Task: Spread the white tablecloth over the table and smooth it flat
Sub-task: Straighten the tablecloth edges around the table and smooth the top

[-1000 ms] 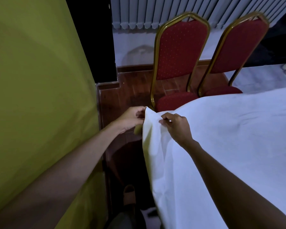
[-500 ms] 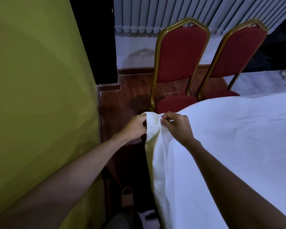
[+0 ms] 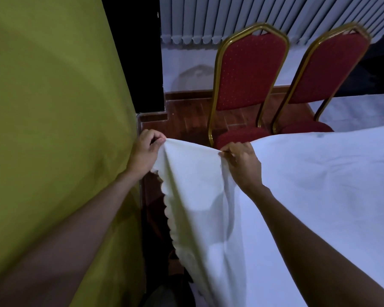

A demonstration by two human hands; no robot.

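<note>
The white tablecloth (image 3: 308, 187) covers the table on the right and hangs over its left side, with a scalloped hem showing below. My left hand (image 3: 145, 152) pinches the cloth's far edge out to the left, close to the green wall. My right hand (image 3: 242, 162) pinches the same edge at the table's far left corner. Between the two hands the cloth is stretched and lifted, with long folds running down from each grip. The table itself is hidden under the cloth.
A green wall (image 3: 53, 129) stands close on the left, leaving a narrow gap of dark wooden floor (image 3: 186, 122). Two red chairs with gold frames (image 3: 248, 69) (image 3: 326, 72) sit at the table's far side. Vertical blinds (image 3: 231, 16) hang behind them.
My hands were close together on a bunched corner; they have pulled apart, the left hand moving left toward the wall, opening the cloth's edge out between them.
</note>
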